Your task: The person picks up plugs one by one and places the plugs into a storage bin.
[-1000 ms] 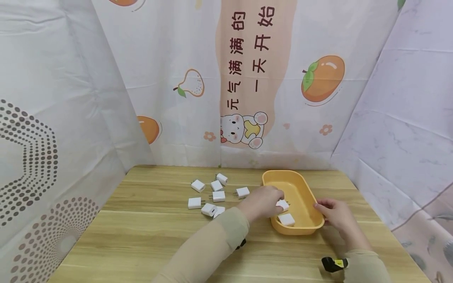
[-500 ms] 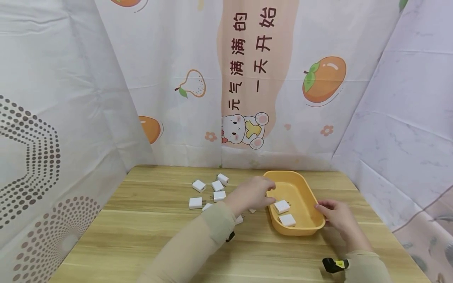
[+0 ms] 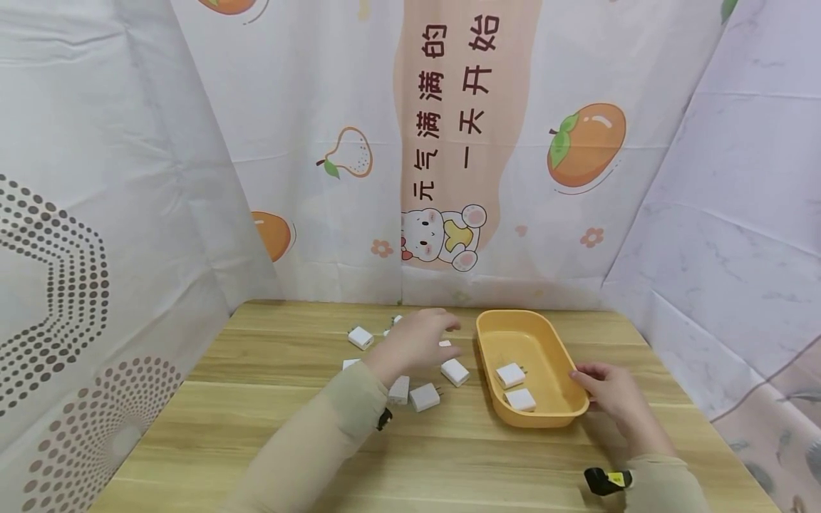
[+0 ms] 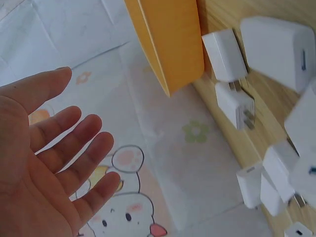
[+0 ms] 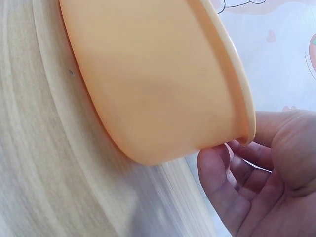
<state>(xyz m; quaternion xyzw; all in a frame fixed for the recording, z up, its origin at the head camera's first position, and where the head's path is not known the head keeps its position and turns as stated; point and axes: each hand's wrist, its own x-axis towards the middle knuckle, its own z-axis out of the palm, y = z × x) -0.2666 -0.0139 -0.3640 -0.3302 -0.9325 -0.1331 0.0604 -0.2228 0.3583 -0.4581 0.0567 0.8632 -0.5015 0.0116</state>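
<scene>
My left hand point(image 3: 417, 345), fingers relaxed and apart with nothing held, hovers over white plug chargers left of an orange-yellow plastic box. The left wrist view shows its open palm, thumb spread. Close under it lie a charger point(image 3: 455, 372) and another charger point(image 3: 425, 397) with prongs pointing right; the hand and sleeve hide parts of others. My right hand point(image 3: 609, 392) holds the rim of the box point(image 3: 558, 413) on its right side, the thumb point(image 5: 212, 170) against the outer wall. Two chargers rest in the box: an upper charger point(image 3: 511, 375) and a lower charger point(image 3: 520, 400).
Several more white chargers are scattered on the wooden table point(image 3: 256, 427), among them a far-left charger point(image 3: 360, 337). A printed curtain point(image 3: 340, 235) hangs behind the table's back edge, with more cloth hanging at both sides.
My left hand has let go of the upper charger inside the box and moved left, out over the chargers on the table. My right hand keeps its hold on the rim.
</scene>
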